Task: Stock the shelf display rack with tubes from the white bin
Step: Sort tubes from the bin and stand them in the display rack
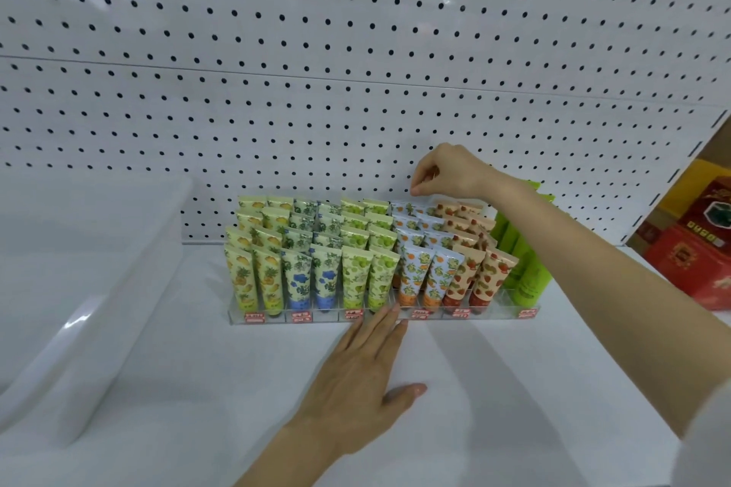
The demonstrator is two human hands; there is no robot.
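A clear display rack (316,318) stands on the white shelf (474,387), with several columns of printed tubes (328,273) standing upright in rows. My left hand (364,376) lies flat on the shelf, its straight fingertips touching the rack's front edge. My right hand (443,172) hovers over the back row, fingers curled down and pinching the top edge of the rear orange-print tube (421,208). The white bin (99,249) sits at the left; its inside is hard to make out.
A white pegboard wall (316,71) rises right behind the rack. Plain green tubes (528,265) fill the rack's rightmost column under my right forearm. Red and yellow boxes (690,261) stand at the shelf's far right.
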